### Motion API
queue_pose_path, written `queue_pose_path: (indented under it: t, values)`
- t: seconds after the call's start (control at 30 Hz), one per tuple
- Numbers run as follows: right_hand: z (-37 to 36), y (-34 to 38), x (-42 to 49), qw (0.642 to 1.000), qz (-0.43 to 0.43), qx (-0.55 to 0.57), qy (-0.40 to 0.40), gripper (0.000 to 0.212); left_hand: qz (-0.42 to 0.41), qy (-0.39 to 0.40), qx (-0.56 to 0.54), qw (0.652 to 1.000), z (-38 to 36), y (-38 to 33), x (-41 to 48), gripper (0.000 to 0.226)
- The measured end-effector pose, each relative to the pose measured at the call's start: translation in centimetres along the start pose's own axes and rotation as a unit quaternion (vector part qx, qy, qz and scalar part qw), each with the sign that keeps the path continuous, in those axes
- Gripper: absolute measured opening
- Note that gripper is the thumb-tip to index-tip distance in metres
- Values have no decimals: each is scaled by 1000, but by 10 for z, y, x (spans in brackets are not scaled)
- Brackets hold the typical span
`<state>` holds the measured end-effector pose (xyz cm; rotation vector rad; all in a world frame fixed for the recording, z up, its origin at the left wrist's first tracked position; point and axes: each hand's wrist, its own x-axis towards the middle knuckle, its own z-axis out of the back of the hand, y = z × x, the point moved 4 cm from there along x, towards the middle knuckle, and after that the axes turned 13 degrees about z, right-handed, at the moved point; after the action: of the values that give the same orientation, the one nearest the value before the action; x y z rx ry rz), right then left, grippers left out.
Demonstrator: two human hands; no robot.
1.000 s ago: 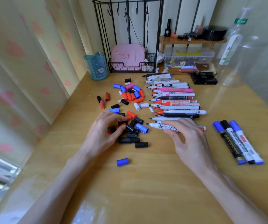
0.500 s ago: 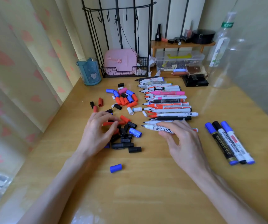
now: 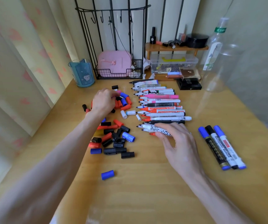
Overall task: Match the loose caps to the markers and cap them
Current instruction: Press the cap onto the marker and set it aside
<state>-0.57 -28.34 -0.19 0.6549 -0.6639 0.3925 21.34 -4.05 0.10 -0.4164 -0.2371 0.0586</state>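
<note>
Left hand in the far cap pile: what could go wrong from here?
The left hand covers part of the far caps, so it may take a wrong colour or set round caps rolling. The white marker held by the right hand has its tip bare and could mark the table.

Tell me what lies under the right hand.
The right hand curls over a white marker with black print and a red-tipped marker. Only their tip ends show; the hand covers the rest.
</note>
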Motion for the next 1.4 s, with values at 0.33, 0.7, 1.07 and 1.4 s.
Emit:
queue_pose_path:
  t: [0.33, 0.7, 1.07, 1.4]
  values:
    - [-4, -7, -1, 1000, -7, 5, -6, 23, -38, 22, 113, 993, -1, -13, 26, 30]
    - [-3, -8, 0, 1000, -17, 16, -7, 27, -81, 26, 138, 987, 10, -3, 29, 23]
    - [-4, 6, 0, 1000, -1, 19, -8, 25, -90, 66, -185, 976, 51, 11, -107, 18]
    - [-6, 19, 0, 996, 52, 76, 16, 28, -87, 105, -247, 960, 71, 23, -179, 16]
